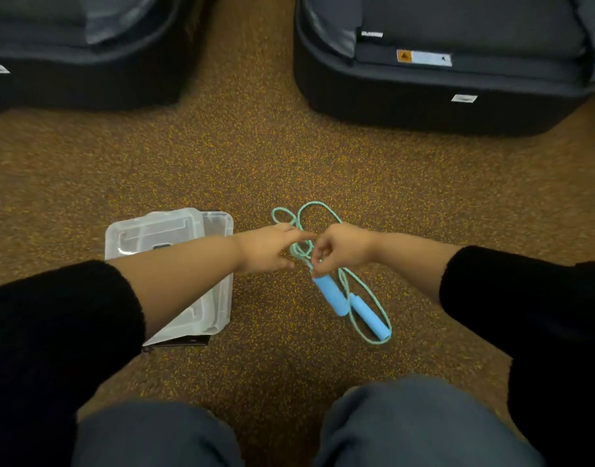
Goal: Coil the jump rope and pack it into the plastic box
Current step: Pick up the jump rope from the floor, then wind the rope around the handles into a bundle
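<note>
The jump rope (367,298) has a teal cord and two light-blue handles, and it lies in loose loops on the speckled brown floor. My right hand (340,247) pinches the cord just above one handle (331,296), lifting that end. The other handle (370,318) rests on the floor beside it. My left hand (267,247) reaches in from the left with fingers spread, its fingertips at the tangled cord near the right hand. A clear plastic box (215,291) stands to the left with its lid (154,230) laid on top, partly hidden by my left forearm.
Two large dark cases stand at the back, one at the left (80,62) and one at the right (441,79), with a strip of floor between them. My knees (289,433) fill the bottom of the view. A dark flat object (185,342) peeks from under the box.
</note>
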